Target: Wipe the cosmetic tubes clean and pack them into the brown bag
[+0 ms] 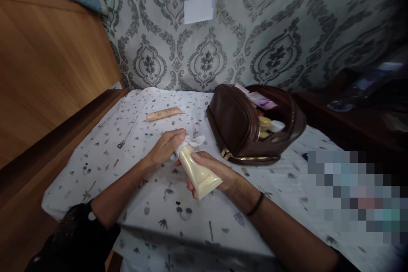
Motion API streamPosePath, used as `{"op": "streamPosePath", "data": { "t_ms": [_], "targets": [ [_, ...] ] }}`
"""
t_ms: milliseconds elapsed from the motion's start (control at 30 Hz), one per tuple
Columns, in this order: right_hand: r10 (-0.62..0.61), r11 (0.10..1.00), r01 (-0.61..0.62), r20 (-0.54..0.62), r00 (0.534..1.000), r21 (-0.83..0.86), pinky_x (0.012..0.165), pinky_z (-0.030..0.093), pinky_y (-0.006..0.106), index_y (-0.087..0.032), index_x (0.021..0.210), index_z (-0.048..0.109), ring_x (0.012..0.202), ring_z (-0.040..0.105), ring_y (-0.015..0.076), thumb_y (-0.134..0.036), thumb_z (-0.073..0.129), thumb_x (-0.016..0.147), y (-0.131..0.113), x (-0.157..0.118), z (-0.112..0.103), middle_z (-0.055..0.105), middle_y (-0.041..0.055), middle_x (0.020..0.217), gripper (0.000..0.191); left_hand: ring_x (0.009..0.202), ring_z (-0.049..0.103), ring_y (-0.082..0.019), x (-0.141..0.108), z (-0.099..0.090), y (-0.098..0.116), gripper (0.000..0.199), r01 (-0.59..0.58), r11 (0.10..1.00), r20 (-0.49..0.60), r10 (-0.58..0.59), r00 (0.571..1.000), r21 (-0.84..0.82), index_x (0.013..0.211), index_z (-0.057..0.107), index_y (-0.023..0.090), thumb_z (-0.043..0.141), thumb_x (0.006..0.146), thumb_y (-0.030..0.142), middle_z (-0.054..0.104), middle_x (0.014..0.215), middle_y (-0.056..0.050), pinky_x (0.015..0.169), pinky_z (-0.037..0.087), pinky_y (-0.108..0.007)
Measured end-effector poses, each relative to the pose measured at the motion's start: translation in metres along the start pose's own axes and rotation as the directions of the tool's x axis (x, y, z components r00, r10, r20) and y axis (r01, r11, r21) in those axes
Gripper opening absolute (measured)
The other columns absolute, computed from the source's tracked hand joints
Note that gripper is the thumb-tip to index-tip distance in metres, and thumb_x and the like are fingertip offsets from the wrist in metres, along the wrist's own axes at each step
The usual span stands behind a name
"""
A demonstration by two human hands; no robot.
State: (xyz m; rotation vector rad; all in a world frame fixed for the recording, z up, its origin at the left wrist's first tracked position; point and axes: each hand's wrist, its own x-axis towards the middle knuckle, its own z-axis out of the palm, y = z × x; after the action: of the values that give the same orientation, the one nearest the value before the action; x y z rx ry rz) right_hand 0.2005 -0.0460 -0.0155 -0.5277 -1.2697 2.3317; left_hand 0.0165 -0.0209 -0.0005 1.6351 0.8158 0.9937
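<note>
A pale yellow, shiny tube (198,173) lies tilted in my right hand (215,169), whose fingers wrap round its body. Around the tube's upper end is a white tissue or cloth (194,140), pinched by my left hand (166,146) with closed fingers. The part of the tube under the white cloth is hidden. Beyond my hands, a peach-coloured tube (164,114) rests on the patterned white sheet (127,187). To the right stands an open brown bag (236,114) with a purple and white packet, a yellow item and a white round item inside.
A wooden panel (54,68) rises at the left. Behind the sheet is a patterned wall (207,55) with a white card on it. At the right are a dark wooden surface with a clear plastic bottle (366,85) and a pixelated area.
</note>
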Motion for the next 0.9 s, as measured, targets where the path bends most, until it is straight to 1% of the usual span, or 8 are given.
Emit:
{"op": "streamPosePath", "data": {
  "t_ms": [167,267,367,467,567,667,767,900],
  "targets": [
    [-0.005,0.999,0.005,-0.002,1.000,0.037,0.052,0.056,0.027,-0.010,0.114,0.061,0.056,0.070,0.0189,-0.066,0.068,0.077,0.003,0.003,0.001,0.072,0.0068,0.067,0.068,0.052,0.044,-0.012,0.003,0.006,-0.008,0.049,-0.010,0.998,-0.207,0.022,0.978,0.056,0.075,0.056,0.019,0.037,0.095,0.060,0.049,0.053,0.003,0.053,0.038,-0.025],
    [-0.032,0.997,0.037,-0.069,0.997,0.064,0.059,0.057,0.030,-0.014,0.112,0.059,0.063,0.072,0.0208,-0.061,0.072,0.077,0.006,0.006,0.003,0.074,0.0069,0.076,0.060,0.057,0.044,-0.013,0.006,0.011,-0.012,0.048,-0.025,0.994,-0.386,0.064,0.920,0.106,0.071,0.052,0.020,0.038,0.095,0.060,0.047,0.059,0.002,0.056,0.040,-0.026],
    [-0.074,0.994,0.088,-0.178,0.981,0.070,0.063,0.058,0.031,-0.017,0.107,0.057,0.065,0.073,0.0208,-0.058,0.072,0.079,0.010,0.011,0.002,0.074,0.0060,0.082,0.052,0.063,0.046,-0.014,0.007,0.013,-0.014,0.043,-0.042,0.984,-0.466,0.118,0.877,0.171,0.077,0.052,0.020,0.043,0.095,0.058,0.049,0.067,0.002,0.059,0.041,-0.025],
    [-0.086,0.991,0.111,-0.274,0.958,0.079,0.058,0.055,0.030,-0.017,0.106,0.056,0.059,0.070,0.0192,-0.063,0.059,0.087,0.010,0.015,0.000,0.072,0.0051,0.076,0.049,0.071,0.051,-0.015,0.006,0.013,-0.015,0.039,-0.011,0.974,-0.435,0.112,0.894,0.228,0.107,0.060,0.021,0.040,0.098,0.053,0.058,0.084,-0.002,0.063,0.044,-0.026],
    [-0.079,0.987,0.123,-0.355,0.931,0.101,0.056,0.053,0.029,-0.017,0.107,0.057,0.055,0.067,0.0183,-0.068,0.040,0.094,0.008,0.018,0.001,0.070,0.0045,0.070,0.055,0.092,0.057,-0.019,0.005,0.013,-0.016,0.041,-0.041,0.935,-0.393,0.188,0.900,0.353,0.128,0.057,0.022,0.038,0.100,0.045,0.062,0.108,-0.006,0.081,0.047,-0.030],
    [-0.066,0.985,0.128,-0.433,0.899,0.115,0.047,0.046,0.026,-0.017,0.109,0.057,0.050,0.063,0.0157,-0.067,0.032,0.097,0.006,0.019,0.003,0.069,0.0042,0.070,0.057,0.105,0.056,-0.021,0.005,0.012,-0.017,0.039,-0.121,0.863,-0.337,0.316,0.887,0.491,0.131,0.059,0.021,0.040,0.101,0.037,0.060,0.110,-0.008,0.096,0.044,-0.035],
    [-0.070,0.984,0.140,-0.475,0.877,0.113,0.035,0.033,0.022,-0.018,0.110,0.056,0.044,0.059,0.0137,-0.068,0.036,0.095,0.007,0.021,0.003,0.067,0.0029,0.070,0.055,0.102,0.057,-0.020,0.006,0.012,-0.020,0.038,-0.170,0.822,-0.298,0.378,0.877,0.543,0.133,0.059,0.022,0.042,0.100,0.033,0.057,0.103,-0.007,0.093,0.047,-0.035],
    [-0.121,0.976,0.192,-0.488,0.864,0.098,0.033,0.032,0.023,-0.019,0.109,0.055,0.042,0.057,0.0142,-0.071,0.045,0.090,0.011,0.024,-0.003,0.063,-0.0002,0.066,0.056,0.110,0.056,-0.020,0.004,0.012,-0.024,0.037,-0.230,0.765,-0.248,0.452,0.857,0.602,0.132,0.060,0.025,0.042,0.099,0.025,0.055,0.114,-0.007,0.094,0.048,-0.034]
  ]
}}
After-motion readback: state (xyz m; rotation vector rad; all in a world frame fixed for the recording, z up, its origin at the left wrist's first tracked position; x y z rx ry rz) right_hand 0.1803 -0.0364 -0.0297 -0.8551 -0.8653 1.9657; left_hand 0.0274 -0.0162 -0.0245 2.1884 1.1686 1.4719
